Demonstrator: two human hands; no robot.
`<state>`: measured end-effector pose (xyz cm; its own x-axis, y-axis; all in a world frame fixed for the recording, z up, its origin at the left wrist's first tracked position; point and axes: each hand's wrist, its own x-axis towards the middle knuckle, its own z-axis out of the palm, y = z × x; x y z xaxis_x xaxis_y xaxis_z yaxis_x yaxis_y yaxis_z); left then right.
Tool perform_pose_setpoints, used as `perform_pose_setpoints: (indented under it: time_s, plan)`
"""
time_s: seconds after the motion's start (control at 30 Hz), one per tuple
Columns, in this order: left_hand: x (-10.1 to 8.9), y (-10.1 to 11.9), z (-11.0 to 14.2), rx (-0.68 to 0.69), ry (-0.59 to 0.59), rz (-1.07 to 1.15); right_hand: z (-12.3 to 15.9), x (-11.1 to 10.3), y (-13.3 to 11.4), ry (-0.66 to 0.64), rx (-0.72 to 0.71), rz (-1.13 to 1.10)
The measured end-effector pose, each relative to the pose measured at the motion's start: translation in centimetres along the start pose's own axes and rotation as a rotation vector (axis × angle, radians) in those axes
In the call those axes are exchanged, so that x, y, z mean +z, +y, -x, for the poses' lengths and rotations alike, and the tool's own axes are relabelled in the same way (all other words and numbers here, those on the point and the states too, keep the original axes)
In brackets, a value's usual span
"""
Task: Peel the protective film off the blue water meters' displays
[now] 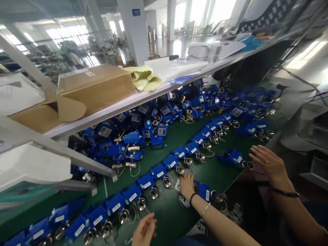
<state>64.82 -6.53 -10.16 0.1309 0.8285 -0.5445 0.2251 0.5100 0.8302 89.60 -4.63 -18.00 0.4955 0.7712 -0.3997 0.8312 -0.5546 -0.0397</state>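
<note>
My right hand [187, 186], with a beaded bracelet and a silver bangle on its wrist, has its fingers curled over the left end of a blue meter [205, 192]. That meter lies on the green tabletop, its metal pipe fitting pointing right. A white label shows beside the fingertips. My left hand [145, 230] hovers at the bottom edge, fingers loosely bent and apart, with nothing in them. It is nearest to a long diagonal row of blue meters [133, 193], each with a white sticker, a round metal fitting and a thin cable.
Another person's hand [269, 164] reaches in from the right, beside a separate blue meter [232, 158]. Many more meters [164, 111] are piled under a shelf [115, 108] holding a cardboard box [97, 87] and a yellow cloth [145, 78]. A metal post [84, 153] stands at left.
</note>
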Motion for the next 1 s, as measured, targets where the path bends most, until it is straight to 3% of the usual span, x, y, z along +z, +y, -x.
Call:
perform_pose_setpoints:
  time_s: [0.07,0.17,0.3,0.4,0.47,0.53,0.6,0.67,0.8,0.9,0.93,1.0]
  plan:
    - [2.0,-0.1,0.9,-0.006,-0.03,0.007,0.1,-0.4,0.4,0.004,-0.033,-0.044]
    - [3.5,-0.7,1.8,-0.024,-0.016,0.008,1.2,-1.8,1.1,0.029,-0.144,-0.153]
    - [4.6,-0.4,2.2,-0.121,0.01,0.099,5.5,-4.2,2.3,0.048,-0.488,-0.361]
    - [5.7,1.4,2.8,-0.158,-0.12,0.172,9.2,-5.5,2.7,0.128,-0.82,-0.603]
    - [6.1,3.1,3.5,-0.082,-0.17,0.132,11.1,-6.3,2.6,0.199,-0.92,-0.852]
    - [5.9,4.7,4.5,0.014,-0.115,0.08,12.4,-7.2,2.3,0.169,-0.788,-1.159]
    - [5.3,6.0,5.7,0.084,-0.026,0.055,13.3,-8.3,1.5,-0.029,-0.581,-1.472]
    - [4.5,6.8,6.9,0.146,-0.01,0.018,14.4,-9.3,0.3,-0.28,-0.462,-1.666]
    - [3.2,6.7,8.7,0.326,-0.085,-0.065,16.6,-10.4,-2.6,-0.623,-0.352,-1.767]
    - [2.3,5.5,9.0,0.49,0.047,-0.08,18.0,-10.0,-4.1,-0.938,-0.232,-1.767]
    - [2.0,5.0,8.9,0.553,0.122,-0.088,18.4,-9.7,-4.5,-0.977,-0.238,-1.713]
    - [1.1,4.1,8.6,0.646,0.236,-0.119,19.0,-9.1,-5.1,-0.918,-0.353,-1.58]
